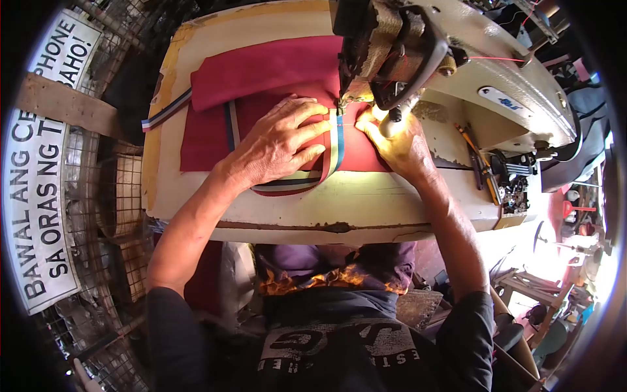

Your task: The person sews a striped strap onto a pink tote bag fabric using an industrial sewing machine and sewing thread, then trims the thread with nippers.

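Your left hand lies flat, fingers spread, on the red cloth and striped ribbon on the worktop. Your right hand touches the ribbon under the machine head; glare hides its grip. Sign at left.

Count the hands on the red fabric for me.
2. The left hand lies flat on the red fabric and the striped ribbon; the right hand rests on the fabric just below the sewing machine head. No other hand shows.

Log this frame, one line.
left hand flat on red fabric | right hand beside striped ribbon, at needle | sewing machine on table
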Motion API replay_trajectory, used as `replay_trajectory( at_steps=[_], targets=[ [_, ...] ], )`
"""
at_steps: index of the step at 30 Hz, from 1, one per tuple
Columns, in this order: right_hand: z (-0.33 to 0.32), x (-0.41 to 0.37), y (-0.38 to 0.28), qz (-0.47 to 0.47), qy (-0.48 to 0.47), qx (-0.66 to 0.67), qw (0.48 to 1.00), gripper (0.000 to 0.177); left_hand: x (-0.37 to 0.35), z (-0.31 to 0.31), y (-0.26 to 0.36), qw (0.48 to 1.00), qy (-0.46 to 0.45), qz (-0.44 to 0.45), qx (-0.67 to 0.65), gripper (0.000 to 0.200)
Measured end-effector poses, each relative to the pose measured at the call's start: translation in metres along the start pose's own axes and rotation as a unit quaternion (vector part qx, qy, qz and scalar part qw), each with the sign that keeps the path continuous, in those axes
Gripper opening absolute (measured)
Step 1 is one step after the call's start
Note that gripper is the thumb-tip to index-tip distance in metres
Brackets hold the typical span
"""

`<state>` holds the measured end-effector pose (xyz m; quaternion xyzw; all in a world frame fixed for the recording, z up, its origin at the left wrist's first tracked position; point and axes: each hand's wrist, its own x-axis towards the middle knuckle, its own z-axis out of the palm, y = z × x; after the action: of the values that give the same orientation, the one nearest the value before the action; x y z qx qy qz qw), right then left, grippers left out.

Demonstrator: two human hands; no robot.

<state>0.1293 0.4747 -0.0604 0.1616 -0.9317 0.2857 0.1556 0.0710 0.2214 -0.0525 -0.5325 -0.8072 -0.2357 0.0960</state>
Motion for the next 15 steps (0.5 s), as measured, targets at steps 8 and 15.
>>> replay_trajectory(
  at_steps=[8, 15],
  targets=[
    [0.006, -0.003, 0.020, -0.064, 0.011, -0.053, 0.996, 0.017, -0.005, 0.008, 0.009, 1.000, -0.003, -0.021, 0.006, 0.038],
    [0.000, -0.001, 0.023, -0.083, -0.002, -0.002, 0.997, 0.017, -0.001, 0.006, 0.015, 0.998, -0.041, -0.021, 0.034, 0.043]
  ],
)
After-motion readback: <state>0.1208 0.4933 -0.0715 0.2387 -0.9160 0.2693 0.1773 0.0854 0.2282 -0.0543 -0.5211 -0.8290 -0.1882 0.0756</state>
